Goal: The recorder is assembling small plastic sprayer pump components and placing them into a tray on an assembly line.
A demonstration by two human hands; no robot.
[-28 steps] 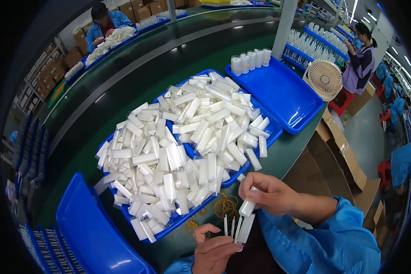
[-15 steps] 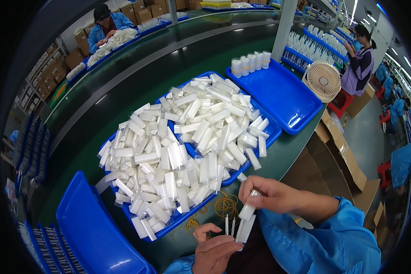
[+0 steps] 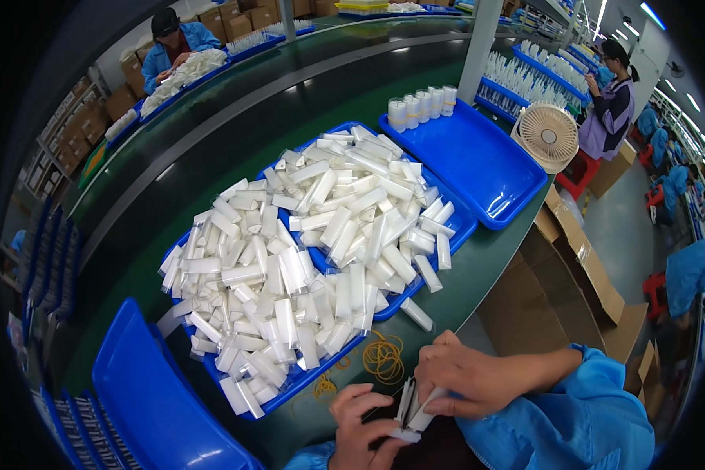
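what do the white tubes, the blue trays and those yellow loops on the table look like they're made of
White tubes: likely plastic, matte white, some with a clear glossy wrap that glints. Blue trays: moulded plastic, smooth and glossy, with ceiling lights reflected on the bare floor. Yellow loops: probably rubber bands, thin, limp and curling. Both hands, left hand and right hand, hold a few tubes.

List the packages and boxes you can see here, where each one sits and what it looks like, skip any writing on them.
Small white packs: heaped across blue trays mid-table, flat oblong.
Few white packs: held between left hand and right hand, near edge.
Upright white packs: a row at the far right tray's back.
Brown cartons: open, on the floor right of the table.
Stacked brown cartons: far left, behind a seated co-worker.
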